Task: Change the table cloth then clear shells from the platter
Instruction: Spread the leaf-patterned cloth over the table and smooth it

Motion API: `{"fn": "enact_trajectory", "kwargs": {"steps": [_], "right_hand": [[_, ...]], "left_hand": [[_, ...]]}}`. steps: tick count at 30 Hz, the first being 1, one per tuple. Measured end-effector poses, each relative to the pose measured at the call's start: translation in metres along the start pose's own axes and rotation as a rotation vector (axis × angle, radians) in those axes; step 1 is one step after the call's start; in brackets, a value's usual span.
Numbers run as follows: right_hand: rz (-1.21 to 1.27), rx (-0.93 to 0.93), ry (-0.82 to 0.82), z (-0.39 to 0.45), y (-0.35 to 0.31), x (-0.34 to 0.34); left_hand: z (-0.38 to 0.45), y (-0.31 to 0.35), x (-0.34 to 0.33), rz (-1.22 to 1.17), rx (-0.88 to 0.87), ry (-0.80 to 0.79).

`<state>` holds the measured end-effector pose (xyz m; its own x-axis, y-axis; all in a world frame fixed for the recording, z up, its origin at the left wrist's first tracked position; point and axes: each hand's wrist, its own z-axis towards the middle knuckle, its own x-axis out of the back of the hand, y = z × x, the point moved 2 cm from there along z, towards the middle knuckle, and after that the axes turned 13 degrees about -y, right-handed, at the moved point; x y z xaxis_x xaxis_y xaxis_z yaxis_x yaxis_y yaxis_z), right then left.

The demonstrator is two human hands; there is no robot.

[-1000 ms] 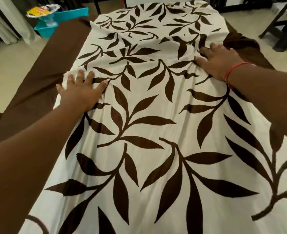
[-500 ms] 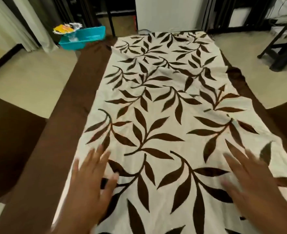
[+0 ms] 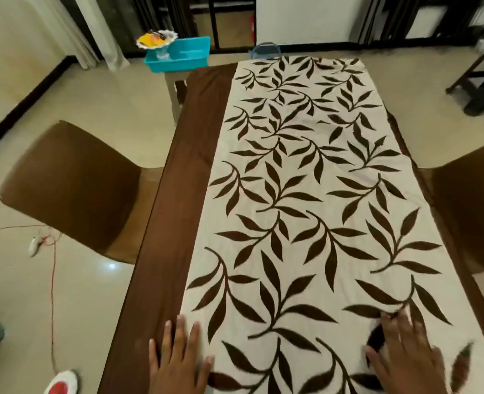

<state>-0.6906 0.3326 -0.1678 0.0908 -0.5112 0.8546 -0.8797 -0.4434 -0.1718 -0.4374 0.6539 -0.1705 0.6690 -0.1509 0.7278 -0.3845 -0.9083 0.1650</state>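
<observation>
A cream table cloth [image 3: 306, 180] printed with dark brown leaves lies spread along the table, over a plain brown cloth [image 3: 175, 211] that shows as a band on the left and a thin strip on the right. My left hand [image 3: 178, 362] rests flat, fingers apart, at the near left edge of the cream cloth, partly on the brown band. My right hand [image 3: 405, 356] lies flat on the cream cloth near its right side. Neither hand holds anything. A scalloped white platter [image 3: 157, 39] with yellow contents stands far back left.
A turquoise tray [image 3: 182, 56] sits on a small stool beyond the table's far left corner. Brown chairs stand to the left [image 3: 73, 189] and right [image 3: 468, 206] of the table. A red cord [image 3: 52, 280] trails across the floor at left. Dark furniture stands at far right.
Both hands have slid back along the cream cloth from its far half to the near end. The view has pulled back, so the chairs and floor now show.
</observation>
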Motion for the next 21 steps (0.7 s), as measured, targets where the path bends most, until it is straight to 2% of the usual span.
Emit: {"fn": "enact_trajectory", "kwargs": {"steps": [1,4,6,9,12,18,21], "right_hand": [[-0.018,-0.028,-0.111,-0.01,0.014,0.011],[-0.183,-0.037,-0.188,-0.052,0.038,0.003],[-0.26,0.02,-0.177,-0.077,0.052,-0.005],[-0.251,0.091,-0.133,-0.11,0.077,-0.014],[-0.245,0.159,-0.18,-0.127,0.106,-0.019],[-0.259,0.292,-0.252,-0.141,0.154,-0.022],[-0.281,0.32,-0.29,-0.137,0.162,-0.013]], "left_hand": [[-0.013,-0.006,-0.006,0.03,0.032,-0.033],[-0.054,-0.007,-0.023,-0.029,0.016,-0.033],[-0.08,-0.01,-0.046,-0.036,0.0,-0.031],[-0.114,-0.009,-0.082,0.025,0.014,0.091],[-0.129,-0.008,-0.114,0.089,0.0,0.033],[-0.15,0.025,-0.129,0.264,-0.135,0.077],[-0.146,0.022,-0.119,0.173,-0.009,-0.007]]}}
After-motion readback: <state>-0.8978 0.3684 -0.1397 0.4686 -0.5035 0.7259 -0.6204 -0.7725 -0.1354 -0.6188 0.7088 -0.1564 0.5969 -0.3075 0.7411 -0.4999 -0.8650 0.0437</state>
